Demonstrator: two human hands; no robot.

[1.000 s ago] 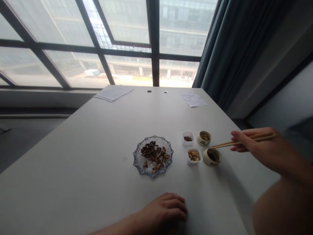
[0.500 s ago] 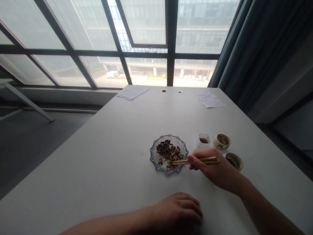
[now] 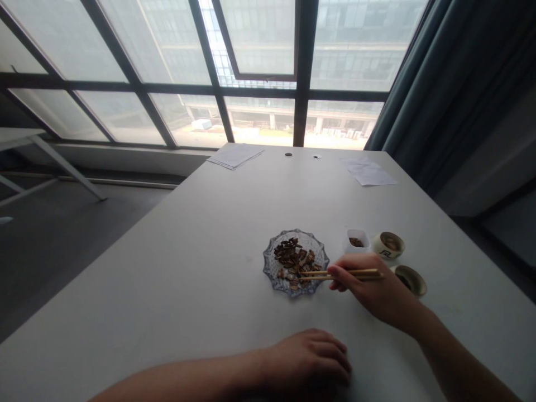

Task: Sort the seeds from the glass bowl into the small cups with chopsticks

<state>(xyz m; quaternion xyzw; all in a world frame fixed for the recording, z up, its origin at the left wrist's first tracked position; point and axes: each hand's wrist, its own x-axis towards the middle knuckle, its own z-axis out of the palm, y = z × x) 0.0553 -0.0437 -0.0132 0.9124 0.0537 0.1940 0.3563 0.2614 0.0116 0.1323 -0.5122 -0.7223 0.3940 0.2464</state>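
My right hand [image 3: 362,282] is closed around a pair of wooden chopsticks [image 3: 355,274]. Their tips reach into a scalloped clear glass plate [image 3: 270,277] and touch the small brown dried pieces [image 3: 288,254] there. Whether a piece is pinched between the tips cannot be made out. On the near part of the table rests my left hand [image 3: 310,360], palm down with loosely bent fingers, holding nothing visible. Beside my right hand stand a small white square container [image 3: 348,242] with brown bits, a cream cup [image 3: 384,252] with a dark character, and another cup [image 3: 414,280], partly hidden by the hand.
All this stands on a white table [image 3: 188,268]. At its far edge lie a stack of papers [image 3: 235,156] on the left and a crumpled sheet [image 3: 369,171] on the right. Windows rise behind, with a dark curtain [image 3: 422,72] at the right and another table [image 3: 20,134] at the left.
The whole view has shifted slightly, so the things appear a little further right. The chopstick tips have moved slightly among the brown pieces; my left hand stays resting on the table.
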